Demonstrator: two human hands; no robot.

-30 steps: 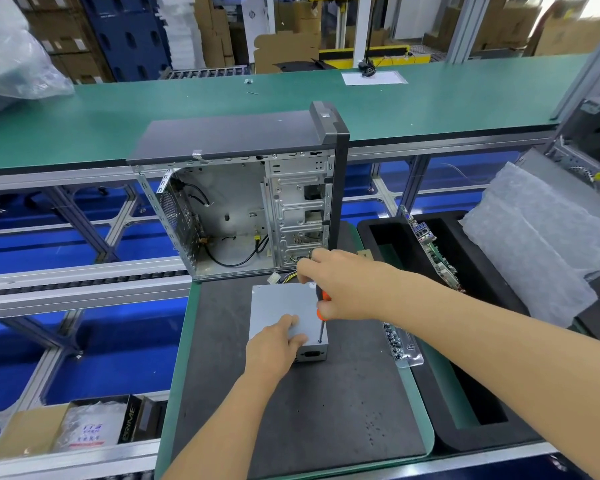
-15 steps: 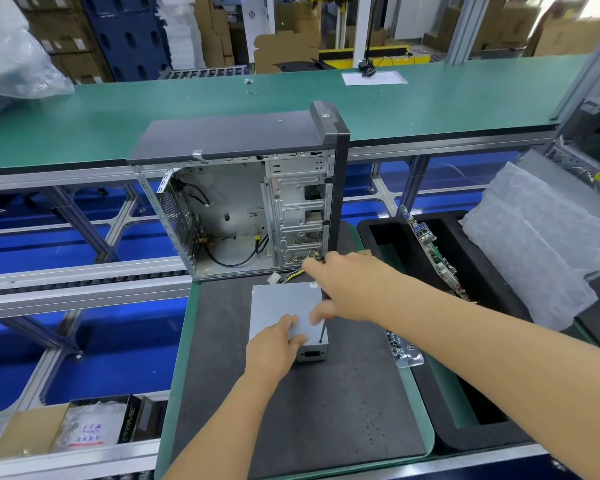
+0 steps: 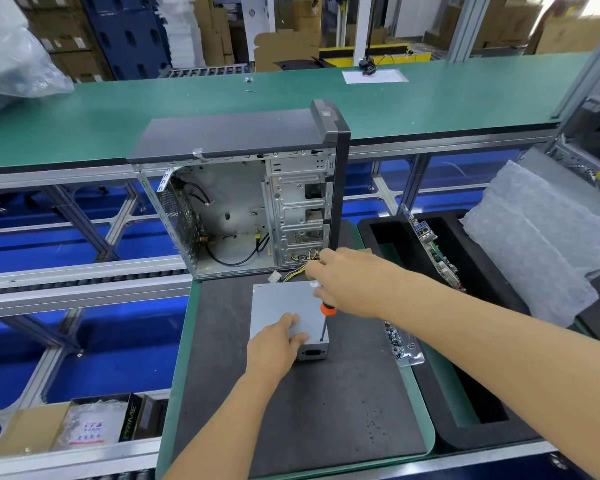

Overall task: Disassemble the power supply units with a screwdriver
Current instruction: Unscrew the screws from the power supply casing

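Observation:
A grey metal power supply unit (image 3: 280,304) lies flat on the dark mat (image 3: 302,410), its cables running back towards the open case. My left hand (image 3: 277,344) rests on its near part, fingers spread over the top and front edge. My right hand (image 3: 347,282) grips the handle of a screwdriver (image 3: 324,320) with an orange collar. The shaft stands nearly upright, and its tip sits on the unit's near right corner.
An open computer case (image 3: 243,188) stands behind the mat. A black foam tray (image 3: 413,244) holding a circuit board (image 3: 433,251) sits to the right, with a small clear bag of parts (image 3: 404,344) at its edge. Foam sheets (image 3: 541,237) lie far right. A box (image 3: 84,427) sits lower left.
My right hand has turned on the screwdriver handle, hiding the orange collar and then showing it again. The tip stays on the same corner. My left hand has not moved.

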